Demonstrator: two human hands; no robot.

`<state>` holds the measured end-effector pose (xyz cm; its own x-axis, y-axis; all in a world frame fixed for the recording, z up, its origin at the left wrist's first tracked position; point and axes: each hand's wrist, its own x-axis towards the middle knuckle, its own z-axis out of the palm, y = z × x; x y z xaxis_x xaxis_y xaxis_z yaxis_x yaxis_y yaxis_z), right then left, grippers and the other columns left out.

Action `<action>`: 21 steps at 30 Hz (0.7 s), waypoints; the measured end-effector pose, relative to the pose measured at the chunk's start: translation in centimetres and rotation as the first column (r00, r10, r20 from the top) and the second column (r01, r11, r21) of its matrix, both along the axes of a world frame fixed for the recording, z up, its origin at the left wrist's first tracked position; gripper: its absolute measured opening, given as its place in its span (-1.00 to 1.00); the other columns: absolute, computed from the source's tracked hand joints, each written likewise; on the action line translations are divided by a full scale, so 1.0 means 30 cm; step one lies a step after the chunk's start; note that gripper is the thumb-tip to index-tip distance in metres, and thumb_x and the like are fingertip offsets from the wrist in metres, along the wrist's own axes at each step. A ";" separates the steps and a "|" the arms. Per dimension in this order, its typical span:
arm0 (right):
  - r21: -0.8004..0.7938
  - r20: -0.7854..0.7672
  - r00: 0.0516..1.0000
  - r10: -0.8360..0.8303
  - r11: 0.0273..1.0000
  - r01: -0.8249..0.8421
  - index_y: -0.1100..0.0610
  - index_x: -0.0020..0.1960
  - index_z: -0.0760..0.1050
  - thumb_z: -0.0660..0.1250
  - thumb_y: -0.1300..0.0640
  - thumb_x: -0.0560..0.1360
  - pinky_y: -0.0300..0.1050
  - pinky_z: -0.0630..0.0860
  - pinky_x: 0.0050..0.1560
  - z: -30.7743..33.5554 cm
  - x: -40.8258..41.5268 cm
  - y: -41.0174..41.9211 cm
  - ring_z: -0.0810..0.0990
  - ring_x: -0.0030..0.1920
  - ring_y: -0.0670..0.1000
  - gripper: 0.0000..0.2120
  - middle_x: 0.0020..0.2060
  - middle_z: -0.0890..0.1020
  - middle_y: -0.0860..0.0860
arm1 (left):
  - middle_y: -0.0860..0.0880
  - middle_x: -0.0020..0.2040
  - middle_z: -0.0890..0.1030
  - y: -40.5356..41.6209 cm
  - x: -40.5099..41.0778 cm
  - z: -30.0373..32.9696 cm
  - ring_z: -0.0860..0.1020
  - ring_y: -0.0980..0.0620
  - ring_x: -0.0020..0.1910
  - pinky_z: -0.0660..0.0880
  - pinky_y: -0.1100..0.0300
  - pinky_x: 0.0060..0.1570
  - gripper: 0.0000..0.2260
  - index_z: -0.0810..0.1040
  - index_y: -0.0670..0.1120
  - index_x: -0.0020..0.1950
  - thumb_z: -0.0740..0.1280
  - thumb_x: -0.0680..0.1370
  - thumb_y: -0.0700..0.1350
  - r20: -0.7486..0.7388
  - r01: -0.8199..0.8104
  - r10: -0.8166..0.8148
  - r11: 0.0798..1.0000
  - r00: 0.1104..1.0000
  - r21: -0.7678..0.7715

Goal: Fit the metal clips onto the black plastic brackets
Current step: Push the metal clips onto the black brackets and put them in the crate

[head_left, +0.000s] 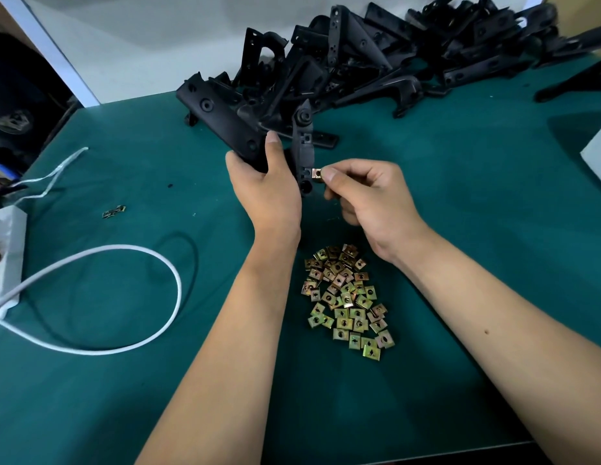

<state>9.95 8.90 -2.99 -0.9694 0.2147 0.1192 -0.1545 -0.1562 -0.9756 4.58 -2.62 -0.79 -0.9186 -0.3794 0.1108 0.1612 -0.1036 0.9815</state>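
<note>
My left hand (pixel 264 182) grips a black plastic bracket (pixel 222 119) above the green table, its narrow edge (pixel 302 152) turned toward my right hand. My right hand (pixel 363 193) pinches one brass-coloured metal clip (pixel 316 173) between thumb and forefinger, and the clip touches the right side of the bracket's edge at a small slot. A loose heap of several similar metal clips (pixel 348 297) lies on the table below my wrists. A big pile of black plastic brackets (pixel 376 58) fills the back of the table.
A white cable (pixel 165 273) loops across the green mat (pixel 477 229) at the left and runs to a white power strip (pixel 5 260). A stray metal piece (pixel 114 211) lies left of centre. A white wall panel stands behind the bracket pile.
</note>
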 end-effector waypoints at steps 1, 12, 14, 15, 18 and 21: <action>-0.005 0.003 1.000 0.002 1.000 -0.002 0.14 -0.06 0.70 0.40 0.22 0.61 -0.22 0.15 -0.51 0.001 0.001 -0.002 0.24 -0.51 -0.10 -0.88 -0.38 0.59 0.00 | -0.09 0.00 0.63 0.001 0.001 0.000 0.62 -0.09 0.02 0.58 -0.10 0.14 -0.83 0.48 -0.09 0.02 0.37 0.63 -0.01 -0.001 -0.003 0.003 1.000 1.000 -0.002; 0.113 -0.072 0.997 -0.029 0.993 0.037 0.09 -0.13 0.69 0.42 0.20 0.59 -0.31 0.23 -0.50 0.008 0.006 -0.008 0.31 -0.53 -0.16 -0.86 -0.43 0.55 -0.04 | -0.05 0.02 0.64 0.023 0.013 -0.001 0.61 -0.03 0.04 0.53 -0.05 0.20 -0.79 0.52 -0.18 0.12 0.35 0.66 -0.03 -0.041 -0.048 0.046 0.998 0.998 -0.035; 0.140 -0.103 0.995 -0.013 0.990 0.028 0.08 -0.13 0.69 0.42 0.20 0.59 -0.35 0.27 -0.48 0.008 0.007 -0.007 0.36 -0.52 -0.18 -0.86 -0.43 0.56 -0.07 | -0.09 0.02 0.65 0.026 0.013 -0.003 0.61 -0.06 0.04 0.52 -0.09 0.20 -0.79 0.52 -0.20 0.11 0.34 0.66 -0.05 -0.048 -0.040 0.039 0.999 0.998 -0.022; 0.165 -0.118 0.993 -0.007 0.986 0.026 0.07 -0.13 0.69 0.42 0.20 0.59 -0.39 0.30 -0.46 0.007 0.008 -0.006 0.40 -0.51 -0.19 -0.86 -0.42 0.57 -0.09 | -0.09 0.01 0.65 0.028 0.014 -0.004 0.61 -0.07 0.03 0.52 -0.09 0.19 -0.79 0.52 -0.21 0.11 0.34 0.66 -0.06 -0.050 -0.037 0.036 0.999 0.998 -0.018; 0.243 -0.145 0.989 -0.001 0.969 0.036 0.06 -0.12 0.69 0.43 0.20 0.59 -0.45 0.36 -0.41 0.005 0.009 -0.004 0.48 -0.47 -0.21 -0.87 -0.41 0.61 -0.17 | -0.06 -0.02 0.63 0.031 0.017 -0.007 0.61 -0.05 0.00 0.53 -0.08 0.17 -0.81 0.51 -0.22 0.10 0.34 0.67 -0.08 -0.068 -0.053 0.051 0.998 0.996 -0.016; 0.285 -0.154 0.988 -0.022 0.956 0.065 0.08 -0.12 0.69 0.43 0.21 0.58 -0.44 0.38 -0.37 0.004 0.009 -0.010 0.49 -0.45 -0.21 -0.87 -0.42 0.61 -0.20 | -0.03 -0.04 0.61 0.038 0.021 -0.014 0.59 -0.01 -0.02 0.53 -0.02 0.14 -0.81 0.50 -0.22 0.11 0.33 0.67 -0.09 -0.109 -0.081 0.077 0.996 0.991 -0.035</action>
